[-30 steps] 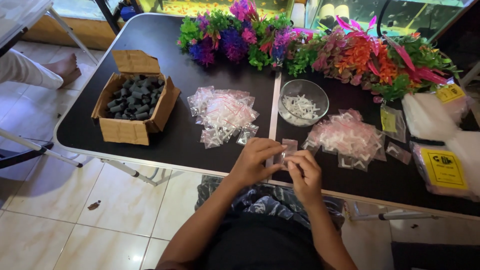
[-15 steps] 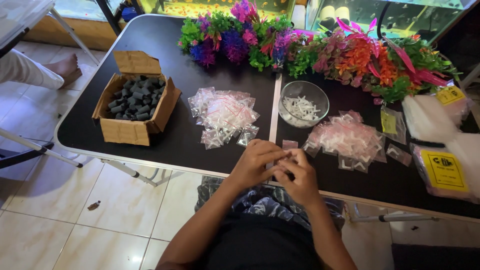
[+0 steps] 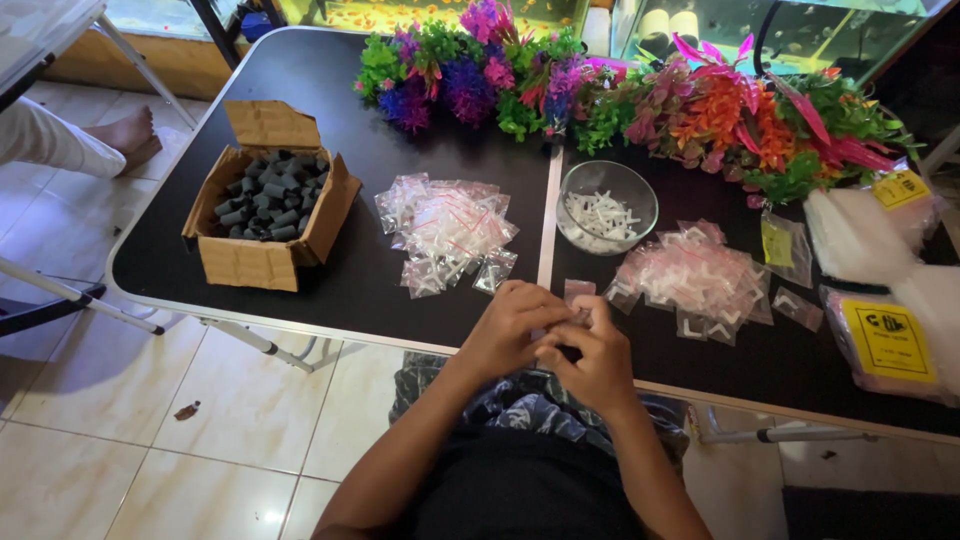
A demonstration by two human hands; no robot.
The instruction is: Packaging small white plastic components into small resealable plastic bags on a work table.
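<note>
You sit at the near edge of a black folding table [image 3: 300, 100], your left hand [image 3: 510, 335] and right hand [image 3: 595, 355] pressed together over a small clear zip bag [image 3: 578, 292] that lies at the table's seam, just in front of your knuckles. Both sets of fingers are curled in and pinching something between them; it is too small and too hidden to name, and whether the bag itself is in that pinch cannot be told.

To the left lies a pile of clear red-striped zip bags [image 3: 445, 232], flat and seemingly unfilled. To the right spreads a second heap of packets [image 3: 690, 280], with white angled pieces showing through the plastic. By that reading, a good share of the packing looks done, yet plenty remains: the glass bowl [image 3: 607, 205] between the two piles holds many loose white fittings.

A cardboard box of dark foam cylinders [image 3: 268, 195] stands open at the far left, apart from your hands. Artificial aquarium plants [image 3: 620, 95] line the back edge.
</note>
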